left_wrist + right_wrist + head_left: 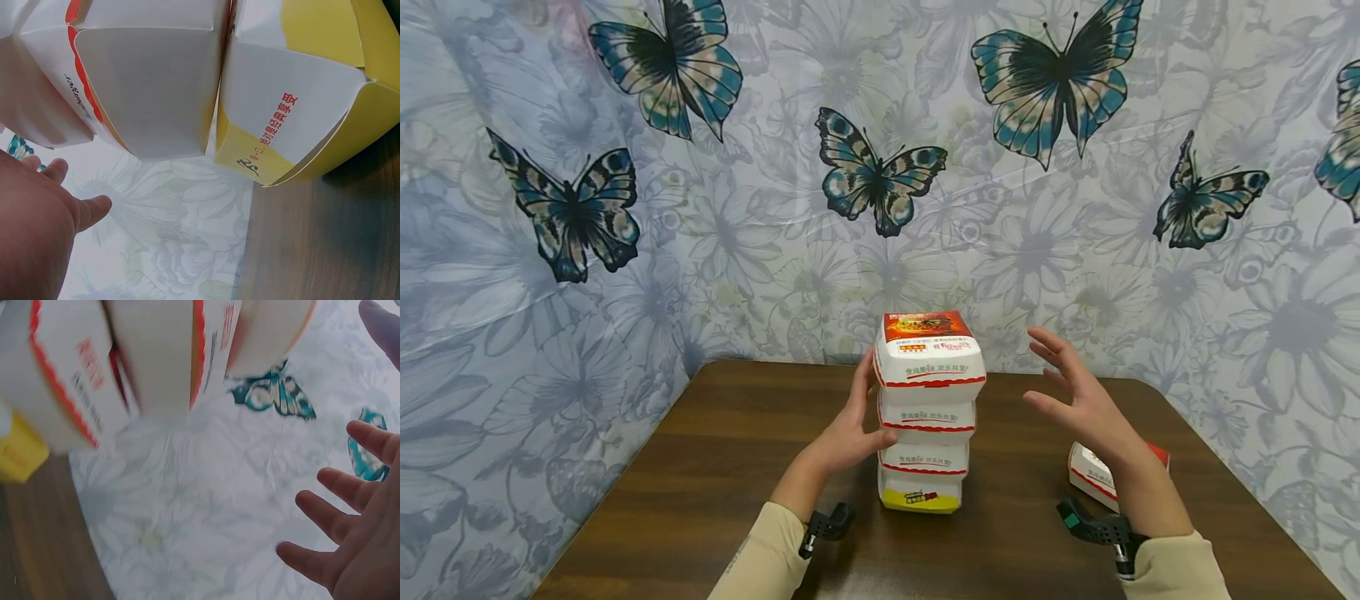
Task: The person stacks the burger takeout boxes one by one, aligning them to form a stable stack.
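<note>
A stack of several white burger boxes (pixel 929 417) stands upright on the table, the upper ones set slightly off to the right. Its top box (pixel 931 367) has a red lid panel with a burger picture; the lowest one (pixel 287 106) shows yellow at its base. My left hand (pixel 847 429) is along the stack's left side, fingers extended by the top box and thumb out in front; whether it touches is unclear. To the right, my right hand (pixel 1086 408) hovers apart from the stack, its spread fingers (pixel 331 515) holding nothing.
Another burger box (pixel 1092 477), partly hidden behind my right forearm, lies at the right of the brown wooden table (pixel 715 475). A floral cloth (pixel 760 250) with butterfly prints hangs behind the table's far edge. Each wrist wears a black strap.
</note>
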Available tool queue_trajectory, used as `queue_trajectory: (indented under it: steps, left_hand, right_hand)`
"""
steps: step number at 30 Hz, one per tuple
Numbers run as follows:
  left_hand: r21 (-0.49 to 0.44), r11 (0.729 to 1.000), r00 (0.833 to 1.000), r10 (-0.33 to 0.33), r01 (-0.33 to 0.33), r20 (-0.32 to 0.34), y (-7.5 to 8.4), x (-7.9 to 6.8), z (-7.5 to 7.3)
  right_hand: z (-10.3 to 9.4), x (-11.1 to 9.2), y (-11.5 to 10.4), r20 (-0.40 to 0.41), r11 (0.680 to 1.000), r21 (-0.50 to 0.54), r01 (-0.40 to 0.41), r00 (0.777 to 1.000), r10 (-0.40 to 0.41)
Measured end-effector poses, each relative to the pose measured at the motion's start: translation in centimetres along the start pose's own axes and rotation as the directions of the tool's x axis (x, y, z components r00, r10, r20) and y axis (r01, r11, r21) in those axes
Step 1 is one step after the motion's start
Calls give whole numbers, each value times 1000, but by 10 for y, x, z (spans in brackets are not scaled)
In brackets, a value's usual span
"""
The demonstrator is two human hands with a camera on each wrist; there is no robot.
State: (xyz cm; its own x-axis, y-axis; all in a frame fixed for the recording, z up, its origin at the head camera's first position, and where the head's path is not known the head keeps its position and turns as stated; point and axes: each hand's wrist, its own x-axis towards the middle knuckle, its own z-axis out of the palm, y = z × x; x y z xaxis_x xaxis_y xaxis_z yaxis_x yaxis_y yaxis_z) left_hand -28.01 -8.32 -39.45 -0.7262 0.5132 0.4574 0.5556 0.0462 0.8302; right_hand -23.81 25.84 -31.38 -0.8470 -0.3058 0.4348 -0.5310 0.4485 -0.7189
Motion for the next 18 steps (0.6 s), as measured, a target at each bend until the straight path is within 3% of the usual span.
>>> queue_trajectory:
  steps: [8, 13, 18]
  left_hand:
    - [5, 1000, 1000, -24, 24, -7, 1, -1, 0]
    - [5, 999, 999, -34, 34, -7, -1, -1, 0]
    - [8, 1000, 1000, -18, 19, -10, -1, -1, 0]
  right_hand:
    - [-23, -33, 22, -11, 989, -71, -132, 991, 132]
    - [-31, -53, 39, -53, 983, -108, -146, 989, 141]
    - [-38, -72, 52, -69, 965, -159, -208, 978, 199]
